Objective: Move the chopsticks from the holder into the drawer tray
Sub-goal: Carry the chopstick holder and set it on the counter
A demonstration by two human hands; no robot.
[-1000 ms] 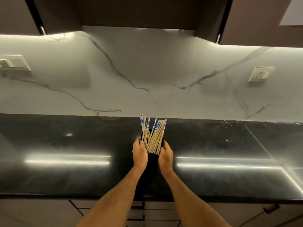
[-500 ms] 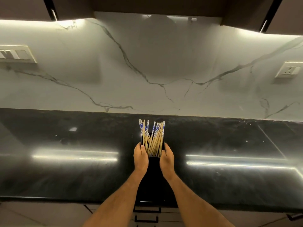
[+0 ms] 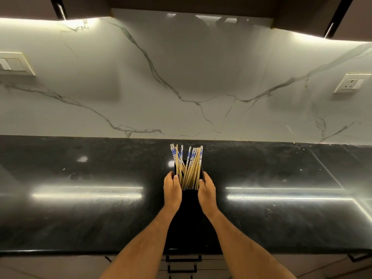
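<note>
Hands: left hand (image 3: 172, 188) and right hand (image 3: 206, 189) still grasp the holder (image 3: 189, 208).
Chopsticks (image 3: 189, 166): unmoved, still inside.

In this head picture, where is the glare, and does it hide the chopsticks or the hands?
Head view: two bright strip reflections lie on the black countertop, either side of the hands; the chopsticks, left hand and right hand stay clear; the black holder blends into the dark; straight lines bow, wide-angle.
</note>
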